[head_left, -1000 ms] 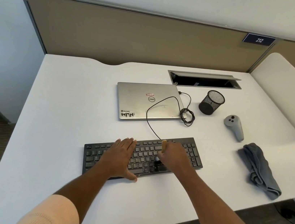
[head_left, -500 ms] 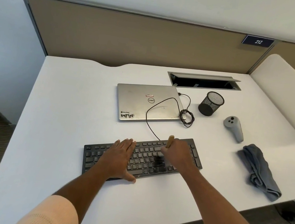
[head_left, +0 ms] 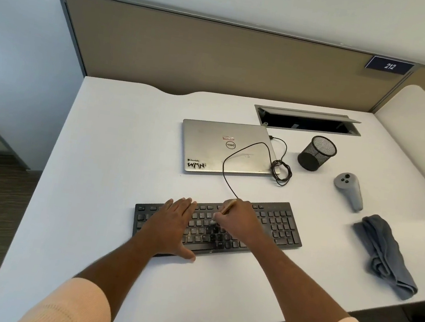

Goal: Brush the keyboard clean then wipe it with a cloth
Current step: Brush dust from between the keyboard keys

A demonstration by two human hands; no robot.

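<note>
A black keyboard [head_left: 282, 226] lies on the white desk [head_left: 112, 163] near its front edge. My left hand [head_left: 172, 226] rests flat on the keyboard's left half, fingers straight. My right hand [head_left: 240, 223] grips a small brush [head_left: 227, 207] with a tan wooden handle over the middle keys. The brush tip touches the keys just right of my left fingers, and its bristles are blurred. A crumpled grey cloth [head_left: 384, 253] lies on the desk to the right of the keyboard, apart from both hands.
Behind the keyboard lies a closed silver laptop [head_left: 216, 147] with the keyboard's black cable [head_left: 281, 170] looped over it. A black mesh pen cup [head_left: 316, 153] and a grey controller [head_left: 349, 189] stand at the right. An open cable hatch [head_left: 307, 121] sits at the back.
My right hand and the brush have shifted left across the keys, from right of centre towards my left hand. My left hand has stayed in place.
</note>
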